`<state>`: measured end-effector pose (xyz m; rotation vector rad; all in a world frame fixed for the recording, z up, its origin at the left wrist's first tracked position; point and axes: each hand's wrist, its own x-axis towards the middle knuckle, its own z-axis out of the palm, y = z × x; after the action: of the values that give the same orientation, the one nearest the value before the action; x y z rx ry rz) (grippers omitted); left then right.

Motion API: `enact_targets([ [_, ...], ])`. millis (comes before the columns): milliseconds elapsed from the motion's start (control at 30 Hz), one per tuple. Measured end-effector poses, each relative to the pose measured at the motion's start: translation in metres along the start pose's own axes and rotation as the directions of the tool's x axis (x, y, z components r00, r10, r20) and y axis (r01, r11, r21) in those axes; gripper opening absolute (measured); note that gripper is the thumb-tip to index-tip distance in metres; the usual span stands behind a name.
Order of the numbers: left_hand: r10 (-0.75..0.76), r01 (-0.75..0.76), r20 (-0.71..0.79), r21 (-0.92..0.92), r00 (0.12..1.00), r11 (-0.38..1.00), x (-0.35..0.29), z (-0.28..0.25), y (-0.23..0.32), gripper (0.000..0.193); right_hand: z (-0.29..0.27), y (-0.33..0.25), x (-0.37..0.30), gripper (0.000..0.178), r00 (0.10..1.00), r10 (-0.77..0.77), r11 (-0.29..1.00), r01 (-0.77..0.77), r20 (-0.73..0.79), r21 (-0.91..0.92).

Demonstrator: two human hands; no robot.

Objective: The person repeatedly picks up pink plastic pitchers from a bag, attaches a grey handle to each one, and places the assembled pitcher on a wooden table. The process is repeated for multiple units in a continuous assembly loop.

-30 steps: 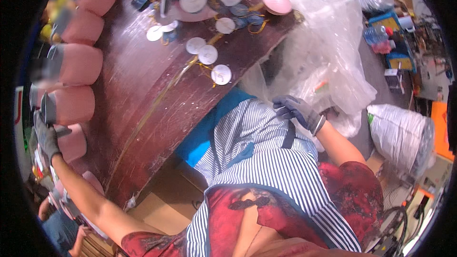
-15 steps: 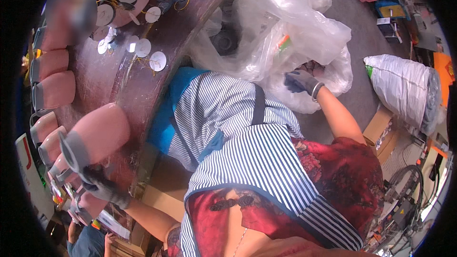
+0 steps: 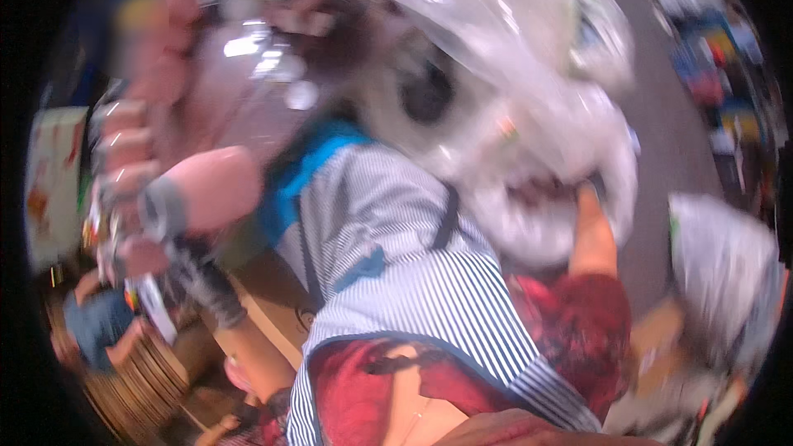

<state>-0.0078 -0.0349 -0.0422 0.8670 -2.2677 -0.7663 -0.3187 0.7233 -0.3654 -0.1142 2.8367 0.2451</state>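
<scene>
My left hand [image 3: 202,277], in a dark grey glove, is at the grey rim of a pink cup-shaped piece [image 3: 216,190], with fingers closed on the rim. The piece lies tilted beside a curved row of similar pink pieces [image 3: 128,144] on the dark table. My right hand [image 3: 596,186], also gloved, is at the side of an opened clear plastic bag [image 3: 529,235]. Dark pinkish contents [image 3: 537,192] show in the bag's mouth. Blur and the bag hide the right fingers.
Round white tags [image 3: 301,95] lie on the dark table [image 3: 235,107]. A large sheet of clear plastic [image 3: 487,41] spreads across the middle, over a dark round object [image 3: 425,87]. A wrapped white bundle [image 3: 719,248] stands at the right. Another person [image 3: 103,322] is at the lower left.
The whole view has shifted and is blurred. My right hand has moved from inside the bag's mouth to its right side. My left hand remains at the pink piece's rim.
</scene>
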Motion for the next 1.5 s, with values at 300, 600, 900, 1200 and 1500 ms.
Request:
enact_targets([
  [300,-0.146,-0.073,-0.228,-0.738,0.962,0.671,-0.006,0.065,0.052,0.019,0.004,-0.005,0.043,0.056,0.984,-0.171,0.982,0.174,0.042,-0.071],
  [600,0.127,-0.106,0.033,-0.378,0.991,0.920,-0.044,0.036,0.122,0.029,-0.309,-0.165,-0.137,0.051,0.577,-0.643,-0.020,0.645,-0.504,0.764],
  [900,0.440,-0.301,0.538,-0.330,0.719,0.895,-0.056,0.005,0.158,0.047,-0.507,-0.361,-0.162,0.069,-0.469,-0.808,-0.536,0.836,-0.357,0.115],
  [1200,0.109,0.104,0.490,-0.388,0.865,0.916,-0.069,-0.034,0.135,0.044,-0.442,-0.399,-0.198,0.077,-0.217,-0.798,-0.330,0.938,-0.563,0.106],
  [1500,0.097,0.172,0.500,-0.464,0.861,0.869,-0.052,0.006,0.135,0.043,-0.413,-0.405,-0.157,0.064,-0.255,-0.705,-0.350,0.937,-0.662,0.011],
])
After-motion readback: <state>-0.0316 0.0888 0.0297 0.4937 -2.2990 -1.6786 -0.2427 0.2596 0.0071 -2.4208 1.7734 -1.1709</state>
